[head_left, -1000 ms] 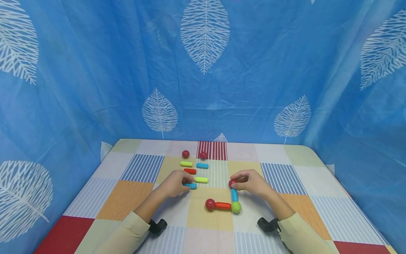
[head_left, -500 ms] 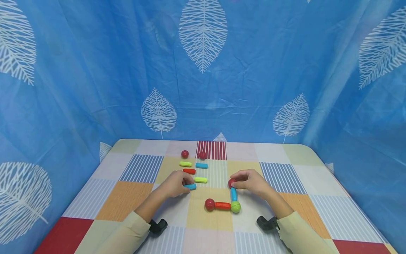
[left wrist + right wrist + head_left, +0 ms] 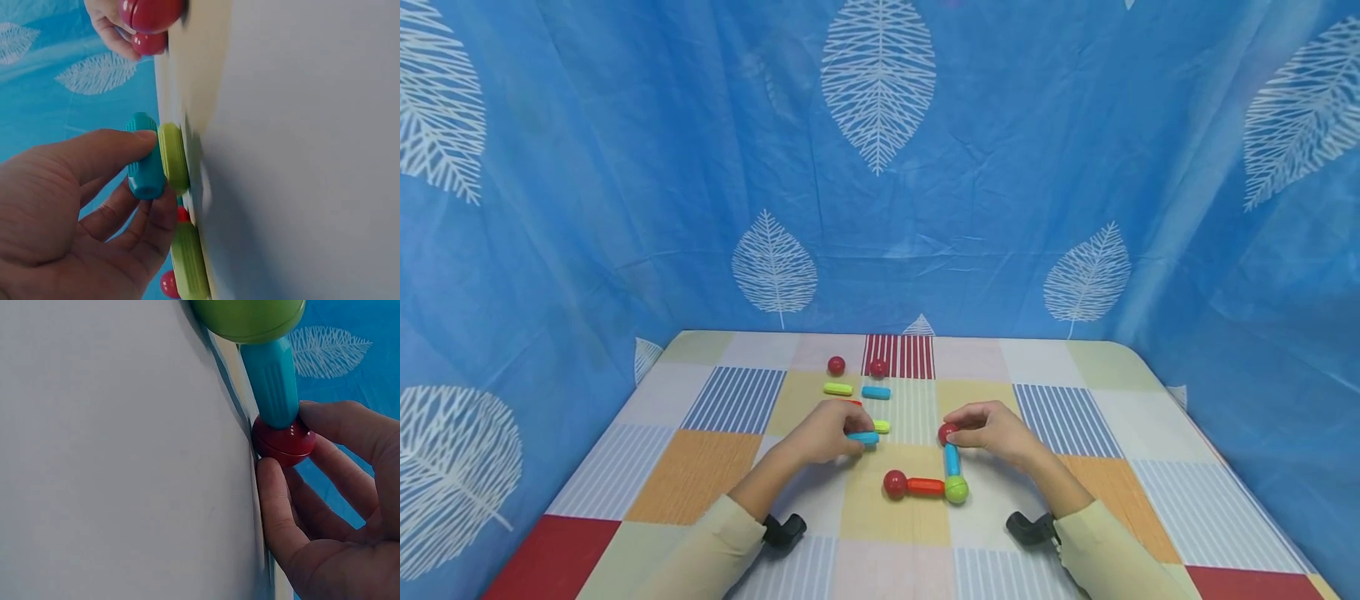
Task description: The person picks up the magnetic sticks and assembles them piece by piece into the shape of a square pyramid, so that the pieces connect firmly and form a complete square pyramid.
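Observation:
Between thumb and fingers my left hand (image 3: 829, 431) pinches a blue rod (image 3: 147, 159), lifted off the cloth in the left wrist view. A yellow-green rod (image 3: 174, 157) lies just behind it. My right hand (image 3: 996, 432) holds a red ball (image 3: 284, 442) by its sides on the table. That ball joins another blue rod (image 3: 272, 381), whose other end meets a green ball (image 3: 957, 489). From the green ball a red rod (image 3: 925, 486) runs left to a larger-looking red ball (image 3: 896, 484), so the joined pieces form an L.
Further back lie two loose red balls (image 3: 837, 365), a yellow-green rod (image 3: 838, 389) and a blue rod (image 3: 876, 392). A red rod (image 3: 853, 403) is partly hidden behind my left hand. A patchwork cloth (image 3: 700, 475) covers the table, and a blue leaf-print curtain (image 3: 985, 167) surrounds it.
My left hand has picked up the blue rod and shifted slightly right with it, now overlapping the red and yellow-green rods. The right hand keeps its hold on the red ball.

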Tool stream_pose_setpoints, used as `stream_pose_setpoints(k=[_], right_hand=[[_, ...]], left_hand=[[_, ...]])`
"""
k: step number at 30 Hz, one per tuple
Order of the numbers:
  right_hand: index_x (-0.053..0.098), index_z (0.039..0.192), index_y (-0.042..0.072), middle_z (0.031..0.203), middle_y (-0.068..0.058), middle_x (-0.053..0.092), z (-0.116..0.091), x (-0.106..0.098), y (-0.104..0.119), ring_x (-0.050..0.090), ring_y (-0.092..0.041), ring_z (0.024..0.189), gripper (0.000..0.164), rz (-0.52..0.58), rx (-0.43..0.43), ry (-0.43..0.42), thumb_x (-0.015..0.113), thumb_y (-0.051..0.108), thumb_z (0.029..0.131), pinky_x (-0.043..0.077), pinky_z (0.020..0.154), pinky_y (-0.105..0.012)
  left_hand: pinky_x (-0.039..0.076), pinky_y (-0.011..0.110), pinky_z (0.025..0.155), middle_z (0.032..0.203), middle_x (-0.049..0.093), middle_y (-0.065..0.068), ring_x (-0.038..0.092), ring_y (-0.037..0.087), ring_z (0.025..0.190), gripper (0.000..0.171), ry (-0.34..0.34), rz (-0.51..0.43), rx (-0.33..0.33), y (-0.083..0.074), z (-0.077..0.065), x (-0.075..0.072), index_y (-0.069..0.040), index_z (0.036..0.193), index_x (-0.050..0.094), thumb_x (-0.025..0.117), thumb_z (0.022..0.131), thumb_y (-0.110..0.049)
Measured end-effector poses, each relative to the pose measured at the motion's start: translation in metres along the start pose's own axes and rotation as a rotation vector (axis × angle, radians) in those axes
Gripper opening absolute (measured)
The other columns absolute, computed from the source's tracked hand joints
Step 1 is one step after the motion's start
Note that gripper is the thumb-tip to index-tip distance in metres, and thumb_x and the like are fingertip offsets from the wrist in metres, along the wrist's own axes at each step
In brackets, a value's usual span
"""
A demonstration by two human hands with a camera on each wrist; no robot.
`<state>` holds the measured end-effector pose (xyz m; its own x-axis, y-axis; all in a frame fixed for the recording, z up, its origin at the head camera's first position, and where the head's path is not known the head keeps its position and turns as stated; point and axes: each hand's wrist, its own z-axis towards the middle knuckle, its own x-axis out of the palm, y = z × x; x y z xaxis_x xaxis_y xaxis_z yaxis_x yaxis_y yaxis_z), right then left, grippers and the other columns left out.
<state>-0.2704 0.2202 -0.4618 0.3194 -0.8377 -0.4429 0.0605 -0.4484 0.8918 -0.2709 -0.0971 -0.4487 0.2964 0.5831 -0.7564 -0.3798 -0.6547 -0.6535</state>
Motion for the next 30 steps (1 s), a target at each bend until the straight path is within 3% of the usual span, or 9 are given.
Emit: stream_pose_setpoints(k=[7,14,20,30], right_hand=[[0.075,0.118,0.005,0.113,-0.011,0.075,0.001,0.001,0.001,0.065,-0.019,0.100,0.034,0.011,0.013,-0.010,0.081,0.016,0.087,0.058,0.083,-0.029],[0.074,0.118,0.003,0.113,-0.012,0.075,0.003,0.001,0.000,0.066,-0.019,0.099,0.033,0.027,0.010,0.002,0.080,0.013,0.087,0.059,0.083,-0.028],[0.073,0.120,0.001,0.113,-0.013,0.076,0.004,0.000,0.001,0.067,-0.019,0.099,0.034,0.048,0.008,0.016,0.079,0.012,0.088,0.060,0.085,-0.030],[0.073,0.120,0.001,0.113,-0.015,0.076,0.005,-0.002,0.002,0.068,-0.018,0.099,0.034,0.066,0.022,0.020,0.079,0.013,0.088,0.059,0.084,-0.029]], left_hand=[[0.058,0.029,0.081,0.091,0.074,-0.005,0.063,0.009,0.082,0.018,0.019,-0.020,0.058,-0.010,0.013,0.004,-0.013,0.102,0.077,0.083,0.085,-0.010],[0.058,0.032,0.088,0.099,0.075,-0.005,0.065,0.012,0.090,0.022,0.037,-0.010,0.059,-0.021,0.028,0.011,-0.016,0.108,0.079,0.083,0.086,-0.015],[0.058,0.027,0.085,0.103,0.076,-0.005,0.063,0.011,0.092,0.022,0.046,-0.025,0.098,-0.026,0.041,0.018,-0.016,0.108,0.080,0.083,0.086,-0.013],[0.058,0.028,0.090,0.106,0.078,-0.006,0.067,0.010,0.097,0.024,0.100,-0.040,0.067,-0.034,0.054,0.026,-0.017,0.111,0.080,0.082,0.087,-0.014]])
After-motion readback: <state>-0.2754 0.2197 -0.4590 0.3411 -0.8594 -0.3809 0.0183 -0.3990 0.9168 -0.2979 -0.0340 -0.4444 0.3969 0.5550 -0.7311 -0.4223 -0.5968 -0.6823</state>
